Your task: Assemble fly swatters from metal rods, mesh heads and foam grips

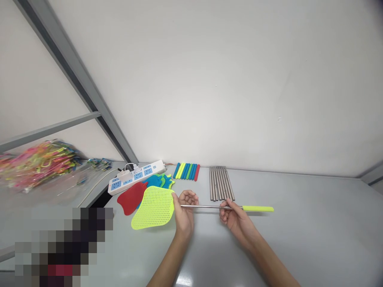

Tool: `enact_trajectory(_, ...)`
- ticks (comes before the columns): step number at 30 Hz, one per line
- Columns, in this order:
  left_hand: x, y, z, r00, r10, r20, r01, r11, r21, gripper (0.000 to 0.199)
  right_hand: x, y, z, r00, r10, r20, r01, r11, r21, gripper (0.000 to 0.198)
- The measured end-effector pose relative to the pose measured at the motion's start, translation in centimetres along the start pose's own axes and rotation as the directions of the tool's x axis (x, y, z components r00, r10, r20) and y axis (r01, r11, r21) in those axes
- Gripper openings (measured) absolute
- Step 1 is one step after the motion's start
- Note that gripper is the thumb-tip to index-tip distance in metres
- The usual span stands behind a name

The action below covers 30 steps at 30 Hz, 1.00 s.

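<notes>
I hold a fly swatter level above the grey table (299,223). Its yellow-green mesh head (153,207) points left, a thin metal rod (206,206) runs right, and a yellow-green grip (257,208) caps the far end. My left hand (184,213) pinches the rod where it meets the head. My right hand (231,215) grips the rod just before the coloured grip.
A red head (131,197) and blue-green swatter heads (160,181) lie behind the held one. Behind them: a white power strip (136,176), a row of coloured grips (186,171), a row of metal rods (220,182). Bagged colourful items (36,163) pile at far left.
</notes>
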<state>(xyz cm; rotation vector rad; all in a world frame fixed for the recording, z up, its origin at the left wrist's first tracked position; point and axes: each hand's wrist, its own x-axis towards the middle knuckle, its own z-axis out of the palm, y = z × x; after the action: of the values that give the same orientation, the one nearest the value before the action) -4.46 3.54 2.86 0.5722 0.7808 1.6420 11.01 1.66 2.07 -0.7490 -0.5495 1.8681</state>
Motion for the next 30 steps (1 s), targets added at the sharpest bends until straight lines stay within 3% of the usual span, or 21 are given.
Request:
enact_trajectory(4,0.2,0.0,-0.3,1.0,0.013,-0.004,-0.014,1.0,-0.028,0.051,-0.3,0.1,-0.3,1.0,-0.025,-0.018,0.025,1.0,0.0,0.028)
enact_trajectory(14,0.2,-1.0,-0.1,0.994,-0.078,0.08,0.065,0.986,0.156,0.035,-0.5,-0.2,-1.3,0.999,-0.043,-0.012,0.043,0.999,-0.009,0.03)
enact_trajectory(20,-0.4,-2.3,-0.1,0.987,-0.087,0.138,0.023,0.913,0.407,0.035,-0.5,0.6,-0.9,0.999,-0.035,0.034,0.035,0.999,0.0,0.03)
enact_trajectory(25,-2.1,-3.7,0.8,0.921,-0.261,0.289,0.036,0.797,0.603,0.038,-0.7,1.6,-0.3,0.996,-0.013,0.092,0.013,1.0,0.002,0.032)
enact_trajectory(28,-2.6,-4.0,1.2,0.867,-0.397,0.302,0.153,0.788,0.596,0.044,-0.7,1.6,-0.2,0.993,-0.011,0.121,0.008,1.0,0.028,0.033)
enact_trajectory(30,-2.6,-4.0,1.3,0.857,-0.435,0.277,0.207,0.782,0.588,0.048,-0.7,1.6,-0.2,0.993,-0.007,0.118,0.003,0.999,0.036,0.033)
